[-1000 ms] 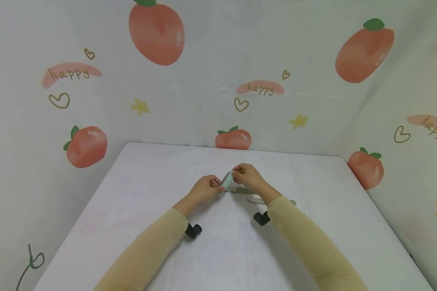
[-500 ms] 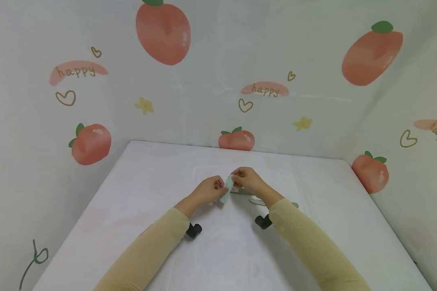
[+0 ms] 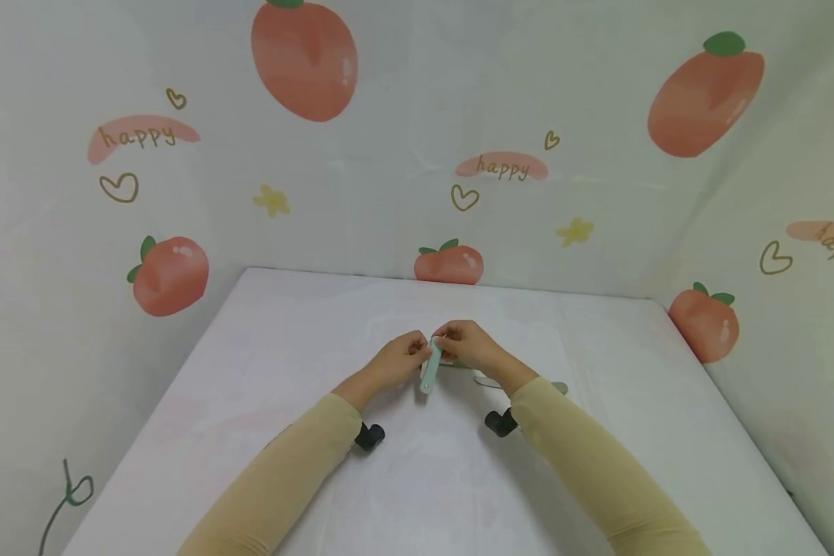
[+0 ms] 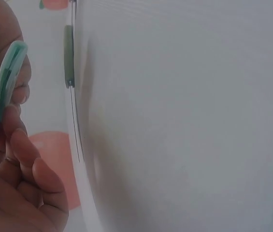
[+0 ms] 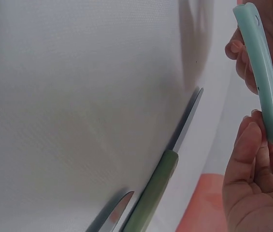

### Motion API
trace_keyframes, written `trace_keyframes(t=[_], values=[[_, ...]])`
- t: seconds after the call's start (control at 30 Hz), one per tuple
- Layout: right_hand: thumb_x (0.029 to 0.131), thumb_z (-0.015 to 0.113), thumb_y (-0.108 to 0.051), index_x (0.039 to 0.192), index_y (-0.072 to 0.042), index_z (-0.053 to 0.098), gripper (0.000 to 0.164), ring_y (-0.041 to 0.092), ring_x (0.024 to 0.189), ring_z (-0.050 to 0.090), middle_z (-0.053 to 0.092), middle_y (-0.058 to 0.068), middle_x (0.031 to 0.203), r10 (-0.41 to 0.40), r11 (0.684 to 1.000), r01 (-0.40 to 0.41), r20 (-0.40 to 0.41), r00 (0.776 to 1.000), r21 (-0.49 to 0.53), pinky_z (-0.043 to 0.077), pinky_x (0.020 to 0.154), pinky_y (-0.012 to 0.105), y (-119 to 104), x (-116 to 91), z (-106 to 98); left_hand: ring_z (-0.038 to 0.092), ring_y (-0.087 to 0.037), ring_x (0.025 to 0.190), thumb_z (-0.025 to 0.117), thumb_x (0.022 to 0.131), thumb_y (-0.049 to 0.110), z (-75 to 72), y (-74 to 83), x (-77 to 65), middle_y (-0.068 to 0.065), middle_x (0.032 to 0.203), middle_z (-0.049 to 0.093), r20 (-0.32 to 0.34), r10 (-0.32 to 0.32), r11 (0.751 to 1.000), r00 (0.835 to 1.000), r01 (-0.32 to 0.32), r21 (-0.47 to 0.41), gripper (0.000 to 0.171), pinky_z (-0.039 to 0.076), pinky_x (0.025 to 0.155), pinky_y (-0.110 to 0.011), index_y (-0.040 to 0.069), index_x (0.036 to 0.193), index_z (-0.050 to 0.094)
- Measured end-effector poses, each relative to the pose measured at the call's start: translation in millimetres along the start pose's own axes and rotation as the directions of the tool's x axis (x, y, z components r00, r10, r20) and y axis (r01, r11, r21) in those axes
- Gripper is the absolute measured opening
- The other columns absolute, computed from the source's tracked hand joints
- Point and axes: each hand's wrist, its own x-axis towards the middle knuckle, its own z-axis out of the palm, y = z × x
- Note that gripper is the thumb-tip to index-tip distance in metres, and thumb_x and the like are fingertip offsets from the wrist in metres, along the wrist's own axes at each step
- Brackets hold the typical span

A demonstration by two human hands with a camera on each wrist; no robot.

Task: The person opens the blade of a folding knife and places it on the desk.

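Note:
A slim mint-green folding knife (image 3: pixel 428 374), folded, is held up over the table between both hands. My right hand (image 3: pixel 469 345) pinches its far end between thumb and fingers, plain in the right wrist view. My left hand (image 3: pixel 398 359) pinches its side from the left, thumb on the handle. A dark slot runs along the handle (image 4: pixel 11 67) in the left wrist view. Behind the right hand lies a green-handled knife (image 5: pixel 155 186), its blade pointing left. Nearer, a second knife (image 3: pixel 488 382) lies partly hidden under the right wrist.
The white table (image 3: pixel 285 347) reaches back to a wall cloth (image 3: pixel 375 185) printed with peaches. A black piece (image 3: pixel 371 437) sticks out at the left cuff, and another black piece (image 3: pixel 500 422) at the right cuff.
The folding knife has turned so its near end points down toward me. My left fingers have shifted from that end up to its side, while the right hand has dipped slightly.

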Motion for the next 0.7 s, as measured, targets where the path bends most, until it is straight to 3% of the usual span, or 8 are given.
trace_keyframes(t=[0.2, 0.7], values=[[0.102, 0.059, -0.016, 0.116, 0.001, 0.065, 0.022, 0.017, 0.081, 0.061, 0.069, 0.006, 0.093, 0.009, 1.000, -0.009, 0.014, 1.000, 0.005, 0.054, 0.083, 0.038, -2.9, -4.0, -1.0, 0.053, -0.015, 0.074, 0.056, 0.104, 0.026, -1.3, 2.5, 0.2, -0.001, 0.080, 0.058, -0.012, 0.014, 1.000, 1.000, -0.014, 0.021, 0.017, 0.041, 0.067, -0.029, 0.012, 0.097, 0.058], [0.103, 0.058, -0.016, 0.114, 0.003, 0.066, 0.023, 0.017, 0.086, 0.063, 0.068, 0.008, 0.095, -0.012, 0.999, 0.014, 0.066, 0.998, -0.032, 0.055, 0.084, 0.033, -6.8, -4.9, -1.9, 0.056, -0.016, 0.080, 0.058, 0.103, 0.022, -7.9, -1.0, -0.2, -0.004, 0.083, 0.060, -0.008, 0.024, 0.999, 1.000, -0.024, -0.046, 0.015, 0.042, 0.071, -0.029, 0.009, 0.096, 0.062]])
